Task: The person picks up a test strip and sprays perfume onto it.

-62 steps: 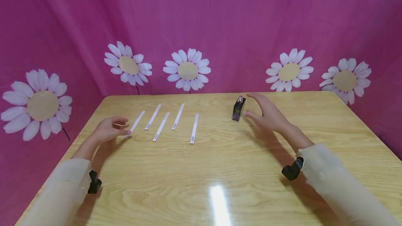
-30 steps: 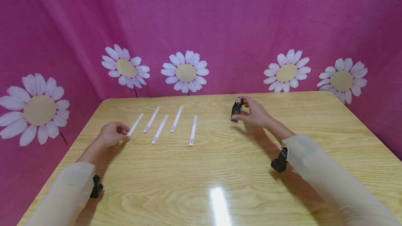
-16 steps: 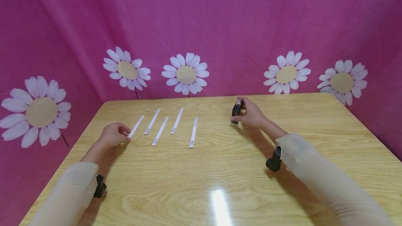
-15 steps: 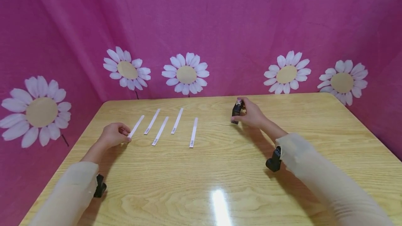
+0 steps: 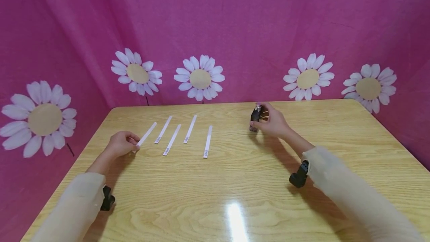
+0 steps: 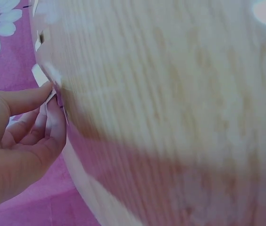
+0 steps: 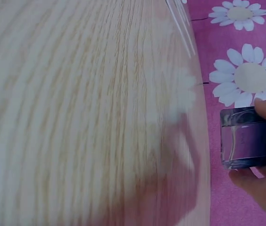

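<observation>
At the left of the table, my left hand [image 5: 121,145] pinches the lower end of the leftmost white paper test strip [image 5: 147,133]. That end is hidden by the fingers. In the left wrist view the strip [image 6: 40,75] shows between thumb and fingertips. Several more white strips, among them a middle one [image 5: 172,140] and the rightmost [image 5: 208,142], lie flat with small dark print at their near ends. Towards the back right, my right hand [image 5: 273,121] grips a dark perfume bottle [image 5: 256,114] with a silvery top. The right wrist view shows the bottle's clear, thick glass base [image 7: 248,139].
The wooden table [image 5: 188,193] has a bright light reflection near its front. A magenta curtain [image 5: 248,29] with large white daisies hangs behind and at the sides. Small black wrist cameras sit at both cuffs, one below the right sleeve [image 5: 349,193].
My right hand has closed round the perfume bottle, which it stood beside before. My left fingers have taken the leftmost strip's end, and the strip now sits slightly higher.
</observation>
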Available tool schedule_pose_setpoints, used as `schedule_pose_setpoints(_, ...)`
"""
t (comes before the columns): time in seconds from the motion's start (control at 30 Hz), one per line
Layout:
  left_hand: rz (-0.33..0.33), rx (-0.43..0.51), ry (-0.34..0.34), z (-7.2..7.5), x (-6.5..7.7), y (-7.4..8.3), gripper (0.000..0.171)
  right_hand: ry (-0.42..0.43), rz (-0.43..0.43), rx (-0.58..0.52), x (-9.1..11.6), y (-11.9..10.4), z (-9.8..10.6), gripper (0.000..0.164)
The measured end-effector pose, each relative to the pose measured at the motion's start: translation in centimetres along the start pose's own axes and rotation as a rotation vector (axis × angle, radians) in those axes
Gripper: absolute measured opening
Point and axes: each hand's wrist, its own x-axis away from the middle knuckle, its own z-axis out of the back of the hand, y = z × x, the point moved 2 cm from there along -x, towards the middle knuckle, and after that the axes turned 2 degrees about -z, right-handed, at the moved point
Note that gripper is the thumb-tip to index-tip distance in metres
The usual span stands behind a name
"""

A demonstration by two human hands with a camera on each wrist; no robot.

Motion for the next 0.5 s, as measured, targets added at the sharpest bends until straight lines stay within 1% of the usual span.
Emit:
schedule_pose_setpoints(0.07,0.017,0.040,-0.004,0.1,0.0,-0.1,0.033,0.004,-0.001,-0.046,0.3,-0.3,0.3,0.072)
schedule_pose_setpoints(0.13,0.044,0.104,-0.016,0.1,-0.1,-0.2,0.035,0.009,-0.006,-0.087,0.6,-0.6,0.6,0.073)
schedule_pose_setpoints(0.23,0.101,0.203,-0.027,0.1,-0.1,-0.2,0.039,0.013,-0.015,-0.113,1.1,-0.9,1.1,0.074)
schedule_pose_setpoints(0.33,0.152,0.267,-0.025,0.2,-0.3,-0.1,0.042,0.016,-0.011,-0.125,1.4,-1.0,1.5,0.071)
schedule_pose_setpoints(0.43,0.173,0.315,-0.028,0.2,-0.5,0.0,0.044,0.017,0.006,-0.156,1.6,-1.1,1.9,0.066)
schedule_pose_setpoints(0.5,0.169,0.351,-0.032,0.2,-0.7,0.2,0.046,0.020,0.011,-0.179,1.7,-1.1,2.1,0.066)
